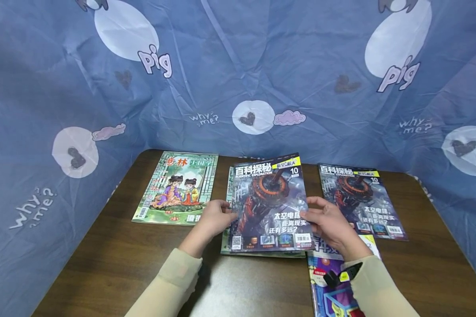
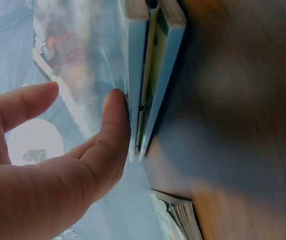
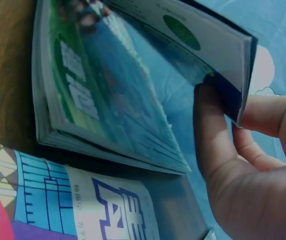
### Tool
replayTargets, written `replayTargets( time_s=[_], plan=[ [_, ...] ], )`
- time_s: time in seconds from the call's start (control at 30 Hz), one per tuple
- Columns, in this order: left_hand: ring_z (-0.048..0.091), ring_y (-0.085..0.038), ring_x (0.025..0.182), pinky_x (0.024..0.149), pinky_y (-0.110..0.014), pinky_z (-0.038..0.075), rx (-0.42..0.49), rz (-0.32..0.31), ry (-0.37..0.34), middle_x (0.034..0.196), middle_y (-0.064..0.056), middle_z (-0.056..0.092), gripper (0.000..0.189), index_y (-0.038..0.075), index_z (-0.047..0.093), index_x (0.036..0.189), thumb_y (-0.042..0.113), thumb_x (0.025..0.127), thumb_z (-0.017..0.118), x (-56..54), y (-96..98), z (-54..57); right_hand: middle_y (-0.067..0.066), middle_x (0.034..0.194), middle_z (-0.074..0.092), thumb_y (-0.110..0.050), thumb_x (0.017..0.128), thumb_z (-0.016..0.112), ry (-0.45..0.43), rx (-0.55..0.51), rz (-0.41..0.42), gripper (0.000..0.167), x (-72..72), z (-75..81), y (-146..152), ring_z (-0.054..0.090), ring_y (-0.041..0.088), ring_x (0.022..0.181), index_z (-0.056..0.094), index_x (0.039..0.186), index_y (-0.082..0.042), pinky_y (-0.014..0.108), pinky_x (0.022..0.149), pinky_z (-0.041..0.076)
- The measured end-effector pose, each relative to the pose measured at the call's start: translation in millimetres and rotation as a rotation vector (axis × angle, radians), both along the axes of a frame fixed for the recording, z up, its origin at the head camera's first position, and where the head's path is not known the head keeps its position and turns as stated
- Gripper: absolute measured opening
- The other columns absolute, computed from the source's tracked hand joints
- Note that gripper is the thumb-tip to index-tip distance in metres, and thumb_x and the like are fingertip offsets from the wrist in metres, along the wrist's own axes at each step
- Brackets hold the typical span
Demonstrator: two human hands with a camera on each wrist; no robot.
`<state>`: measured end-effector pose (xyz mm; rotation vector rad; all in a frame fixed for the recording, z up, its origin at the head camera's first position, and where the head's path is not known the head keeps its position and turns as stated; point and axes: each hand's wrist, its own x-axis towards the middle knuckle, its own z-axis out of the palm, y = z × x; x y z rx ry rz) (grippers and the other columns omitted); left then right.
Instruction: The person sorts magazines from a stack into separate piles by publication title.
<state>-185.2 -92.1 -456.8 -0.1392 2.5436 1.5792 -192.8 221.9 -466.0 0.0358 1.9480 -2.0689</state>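
A dark Scientific Exploration magazine point(image 1: 267, 198), with an orange ring on its cover, is tilted over a green magazine point(image 3: 113, 100) in the middle of the table. My right hand point(image 1: 333, 222) pinches its right edge, thumb on the cover and fingers underneath. At the opposite side, my left hand point(image 1: 216, 218) has its thumb and fingers spread apart, with a fingertip against the magazine edges in the left wrist view. Two pale spines point(image 2: 137, 65) show there. Most of the green magazine is hidden from the head view.
Another green magazine point(image 1: 182, 189) with two cartoon figures lies at the left. A second Scientific Exploration copy point(image 1: 357, 193) lies at the right. A purple magazine point(image 1: 333, 286) sits in front, partly under my right wrist. Behind the wooden table point(image 1: 246, 286) hangs a blue printed cloth point(image 1: 222, 88).
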Motion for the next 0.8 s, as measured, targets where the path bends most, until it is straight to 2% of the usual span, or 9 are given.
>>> replayTargets(
  time_s=[0.1, 0.2, 0.33, 0.43, 0.63, 0.67, 0.73, 0.8],
  plan=[
    [0.061, -0.025, 0.088, 0.077, -0.037, 0.056, 0.075, -0.007, -0.003, 0.097, -0.014, 0.064, 0.044, -0.018, 0.059, 0.122, 0.002, 0.086, 0.075, 0.2, 3.3, -2.6, 0.002, 0.081, 0.066, 0.005, 0.094, 0.066, 0.003, -0.061, -0.003, 0.033, 1.4, 3.7, 2.6, 0.048, 0.008, 0.056, 0.048, 0.121, -0.002, 0.020, 0.049, 0.041],
    [0.052, -0.016, 0.072, 0.063, -0.027, 0.050, 0.209, -0.021, -0.023, 0.081, -0.006, 0.054, 0.032, -0.017, 0.058, 0.113, -0.005, 0.086, 0.071, -0.1, 7.6, -5.8, 0.001, 0.081, 0.066, 0.004, 0.095, 0.066, 0.011, -0.063, 0.000, 0.034, 1.4, 6.6, 7.5, 0.049, 0.007, 0.056, 0.048, 0.122, -0.003, 0.019, 0.049, 0.043],
    [0.043, -0.011, 0.061, 0.054, -0.022, 0.041, 0.331, -0.019, -0.047, 0.073, 0.000, 0.045, 0.038, -0.016, 0.053, 0.122, -0.008, 0.088, 0.069, 0.6, 14.7, -4.9, 0.001, 0.083, 0.066, 0.004, 0.094, 0.066, 0.020, -0.035, -0.010, 0.040, 0.9, 7.6, 15.6, 0.052, 0.007, 0.060, 0.045, 0.128, 0.000, 0.019, 0.051, 0.045],
    [0.046, -0.010, 0.061, 0.054, -0.023, 0.043, 0.347, -0.018, -0.057, 0.079, -0.001, 0.050, 0.056, -0.016, 0.045, 0.139, -0.006, 0.090, 0.069, 0.2, 21.8, -1.4, 0.001, 0.085, 0.067, 0.004, 0.094, 0.067, 0.029, -0.006, -0.024, 0.046, 1.2, 8.4, 21.9, 0.057, 0.007, 0.065, 0.043, 0.132, 0.004, 0.020, 0.052, 0.047],
    [0.030, -0.010, 0.051, 0.047, -0.026, 0.031, 0.380, -0.074, -0.069, 0.067, 0.002, 0.034, 0.037, -0.009, 0.055, 0.127, -0.005, 0.092, 0.068, -6.3, 38.8, 1.4, -0.001, 0.087, 0.070, -0.002, 0.094, 0.070, 0.041, 0.108, -0.059, 0.055, 4.2, 12.3, 39.6, 0.054, 0.006, 0.062, 0.040, 0.139, 0.007, 0.020, 0.051, 0.046],
    [0.032, -0.009, 0.053, 0.048, -0.025, 0.034, 0.371, -0.081, -0.061, 0.068, 0.002, 0.037, 0.036, -0.008, 0.056, 0.126, -0.004, 0.092, 0.068, -7.4, 42.1, 1.7, -0.002, 0.088, 0.070, -0.003, 0.094, 0.071, 0.046, 0.134, -0.066, 0.057, 4.9, 13.0, 43.2, 0.052, 0.005, 0.060, 0.039, 0.140, 0.007, 0.020, 0.051, 0.045],
    [0.044, -0.010, 0.058, 0.052, -0.026, 0.041, 0.363, -0.103, -0.046, 0.071, -0.003, 0.051, 0.036, -0.010, 0.056, 0.125, -0.004, 0.092, 0.068, -9.5, 49.2, 1.7, -0.002, 0.090, 0.069, -0.006, 0.094, 0.072, 0.060, 0.176, -0.075, 0.059, 6.2, 14.6, 50.1, 0.050, 0.006, 0.060, 0.039, 0.141, 0.007, 0.022, 0.051, 0.045],
    [0.055, -0.015, 0.070, 0.062, -0.030, 0.051, 0.362, -0.105, -0.040, 0.087, -0.012, 0.063, 0.042, -0.011, 0.054, 0.130, -0.004, 0.091, 0.070, -10.6, 56.8, 2.4, -0.003, 0.091, 0.069, -0.008, 0.094, 0.073, 0.071, 0.206, -0.090, 0.059, 6.8, 15.1, 57.2, 0.050, 0.006, 0.059, 0.040, 0.141, 0.007, 0.022, 0.050, 0.045]
  ],
)
